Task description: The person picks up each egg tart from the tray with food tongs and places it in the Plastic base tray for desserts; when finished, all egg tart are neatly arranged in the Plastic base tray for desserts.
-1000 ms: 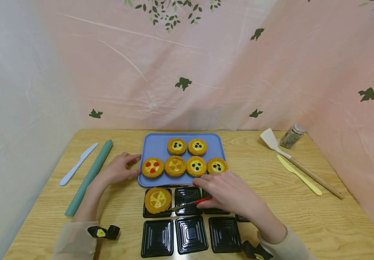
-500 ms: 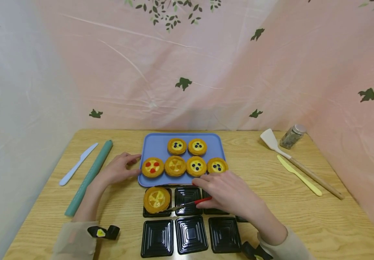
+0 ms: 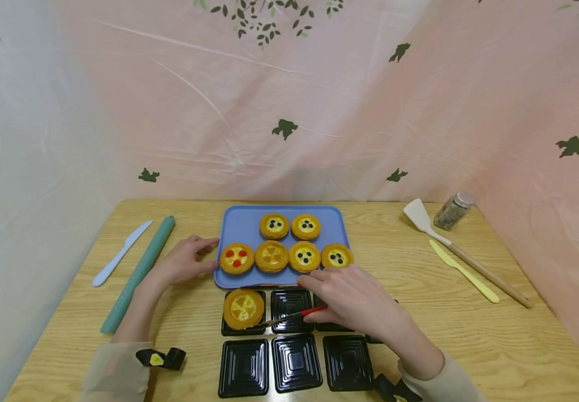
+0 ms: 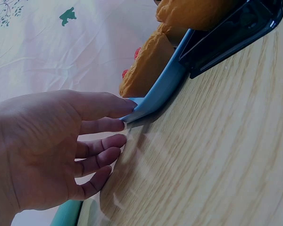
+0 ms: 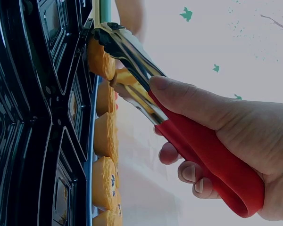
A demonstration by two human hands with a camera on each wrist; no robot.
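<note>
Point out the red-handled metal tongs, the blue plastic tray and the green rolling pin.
red-handled metal tongs (image 5: 205,160), right wrist view, on the red handle.
blue plastic tray (image 3: 241,223), head view, bare back-left area.
green rolling pin (image 3: 138,273), head view, mid-length.

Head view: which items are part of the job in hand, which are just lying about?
In use: right hand gripping tongs; tart in black cup; blue tray, left hand at its edge; empty cups.

Idle: white knife, green roller, spatula, yellow knife, jar.
</note>
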